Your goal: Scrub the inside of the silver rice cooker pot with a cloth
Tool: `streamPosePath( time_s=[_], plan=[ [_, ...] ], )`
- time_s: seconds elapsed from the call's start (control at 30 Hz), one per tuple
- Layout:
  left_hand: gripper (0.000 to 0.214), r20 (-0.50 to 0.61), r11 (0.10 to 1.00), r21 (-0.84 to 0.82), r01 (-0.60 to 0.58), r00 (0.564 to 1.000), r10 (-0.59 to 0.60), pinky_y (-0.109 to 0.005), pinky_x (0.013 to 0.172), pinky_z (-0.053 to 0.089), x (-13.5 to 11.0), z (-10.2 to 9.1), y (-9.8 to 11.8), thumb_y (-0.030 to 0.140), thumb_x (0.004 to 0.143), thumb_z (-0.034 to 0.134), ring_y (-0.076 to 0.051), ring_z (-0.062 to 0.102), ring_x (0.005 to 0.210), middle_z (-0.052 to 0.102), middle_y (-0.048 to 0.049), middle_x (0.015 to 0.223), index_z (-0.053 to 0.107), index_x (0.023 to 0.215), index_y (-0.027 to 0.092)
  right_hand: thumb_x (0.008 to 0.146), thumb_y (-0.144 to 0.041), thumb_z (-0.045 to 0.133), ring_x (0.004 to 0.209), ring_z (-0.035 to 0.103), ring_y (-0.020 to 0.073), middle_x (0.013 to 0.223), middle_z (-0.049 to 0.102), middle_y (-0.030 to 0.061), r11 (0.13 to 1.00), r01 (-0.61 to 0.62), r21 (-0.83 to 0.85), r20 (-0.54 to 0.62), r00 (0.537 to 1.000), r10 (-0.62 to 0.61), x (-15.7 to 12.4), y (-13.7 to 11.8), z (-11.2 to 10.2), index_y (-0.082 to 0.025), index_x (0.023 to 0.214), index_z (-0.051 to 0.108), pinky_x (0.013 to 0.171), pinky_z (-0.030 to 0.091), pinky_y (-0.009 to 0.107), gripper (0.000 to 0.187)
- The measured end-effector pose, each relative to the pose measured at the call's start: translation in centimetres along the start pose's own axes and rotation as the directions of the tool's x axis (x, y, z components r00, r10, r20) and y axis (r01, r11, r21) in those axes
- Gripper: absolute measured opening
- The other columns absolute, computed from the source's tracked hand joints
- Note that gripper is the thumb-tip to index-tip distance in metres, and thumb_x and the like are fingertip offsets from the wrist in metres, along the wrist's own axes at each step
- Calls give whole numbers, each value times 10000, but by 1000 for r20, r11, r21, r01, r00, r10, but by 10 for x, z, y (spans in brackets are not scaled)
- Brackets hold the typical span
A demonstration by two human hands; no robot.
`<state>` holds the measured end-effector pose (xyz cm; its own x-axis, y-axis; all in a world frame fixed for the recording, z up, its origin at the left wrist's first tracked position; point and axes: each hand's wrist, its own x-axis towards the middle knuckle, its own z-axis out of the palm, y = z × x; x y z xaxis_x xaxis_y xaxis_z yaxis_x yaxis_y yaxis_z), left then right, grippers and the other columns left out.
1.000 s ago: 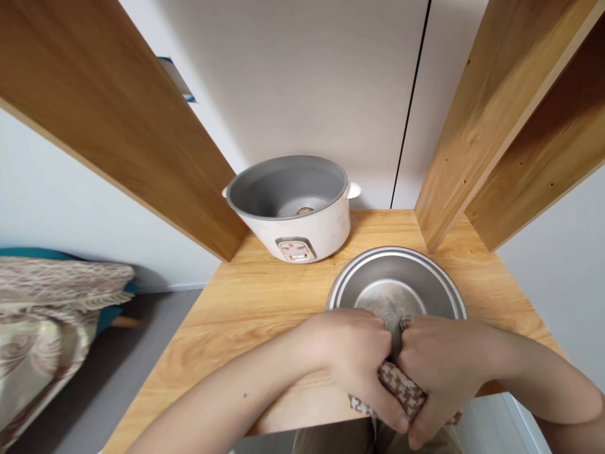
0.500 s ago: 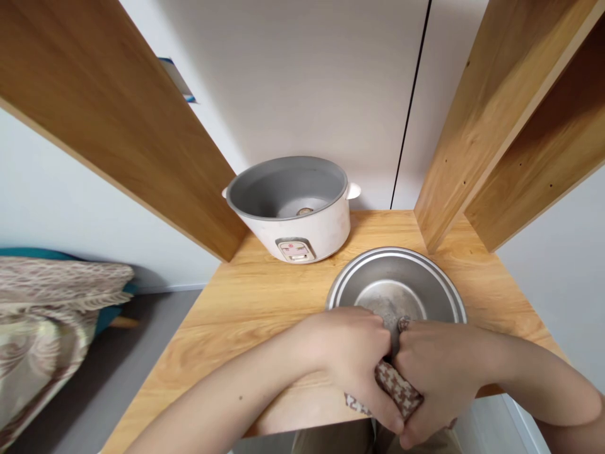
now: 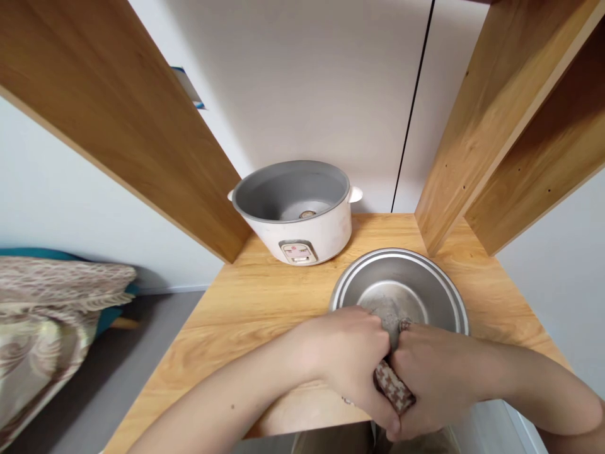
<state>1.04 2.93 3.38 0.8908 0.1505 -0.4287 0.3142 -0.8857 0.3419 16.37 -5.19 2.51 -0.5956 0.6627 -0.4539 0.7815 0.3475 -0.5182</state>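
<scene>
Both hands meet over the near rim of a round metal pot [image 3: 454, 296], which looks like a rice cooker's inner pot and stands on the wooden surface. My left hand [image 3: 357, 359] and my right hand [image 3: 435, 378] are closed on a brown-and-white patterned cloth [image 3: 394, 386]. The cloth is bunched between them, and most of it is hidden by the fingers. Behind, to the left, stands a white rice cooker body [image 3: 321, 243] without a lid, its grey inside showing.
Wooden uprights rise at the left [image 3: 179, 164] and right [image 3: 454, 170] of the wooden tabletop [image 3: 265, 315]. A white wall [image 3: 302, 82] stands behind. Lower left, a patterned fringed cloth [image 3: 61, 284] lies over something teal.
My hands have shifted slightly, and the cloth between them is more tightly bunched, with less of it hanging at the left. The view has moved a little; pot and cooker stay in place.
</scene>
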Motion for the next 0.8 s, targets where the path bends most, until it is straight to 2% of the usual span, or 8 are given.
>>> streamPosePath(
  time_s=[0.13, 0.27, 0.37, 0.53, 0.67, 0.8],
  plan=[
    [624, -21, 1000, -12, -21, 1000, 21, -297, 418, 348, 0, -2, -6, 816, 551, 663, -138, 429, 393, 643, -41, 505, 738, 613, 199, 774, -619, 601, 752, 653, 220, 838, 749, 40, 999, -31, 10, -57, 998, 31, 0, -3, 2, -215, 887, 755, 715, 475, 309, 448],
    [615, -30, 998, -41, -48, 998, 46, -284, 425, 350, 5, -3, -14, 826, 501, 679, -134, 434, 402, 635, -15, 508, 727, 632, 227, 800, -613, 584, 828, 669, 238, 896, 751, 57, 999, -27, 24, -39, 999, 28, -1, -3, 1, -208, 948, 749, 777, 484, 324, 461],
    [624, -40, 998, -40, -55, 998, 53, -281, 423, 333, 7, -4, -17, 843, 516, 657, -133, 430, 411, 631, -11, 513, 714, 629, 232, 798, -619, 587, 843, 669, 243, 895, 743, 54, 999, -5, 41, -27, 1000, 6, -1, 0, -1, -207, 951, 735, 785, 485, 331, 464],
    [576, -27, 996, -57, -66, 998, 64, -279, 427, 312, 7, -4, -18, 816, 548, 676, -136, 459, 428, 646, -1, 527, 733, 652, 253, 779, -578, 601, 804, 660, 228, 854, 732, 40, 998, -15, 55, 76, 997, 11, -1, 5, -7, -211, 902, 730, 757, 482, 326, 408],
    [560, -26, 996, -62, -62, 998, 61, -290, 449, 353, 6, -4, -17, 792, 569, 686, -157, 525, 465, 689, -14, 574, 773, 714, 259, 749, -661, 583, 638, 594, 201, 672, 663, 14, 998, -65, -12, 198, 978, 66, -1, 9, -11, -219, 737, 707, 643, 452, 324, 459],
    [571, -13, 997, -53, -51, 999, 50, -291, 431, 349, 6, -5, -16, 802, 582, 665, -153, 512, 443, 674, -13, 550, 770, 687, 251, 703, -663, 627, 574, 535, 168, 556, 580, -27, 999, -24, -41, 229, 973, 33, 2, 15, -12, -221, 609, 628, 718, 448, 336, 452]
  ],
)
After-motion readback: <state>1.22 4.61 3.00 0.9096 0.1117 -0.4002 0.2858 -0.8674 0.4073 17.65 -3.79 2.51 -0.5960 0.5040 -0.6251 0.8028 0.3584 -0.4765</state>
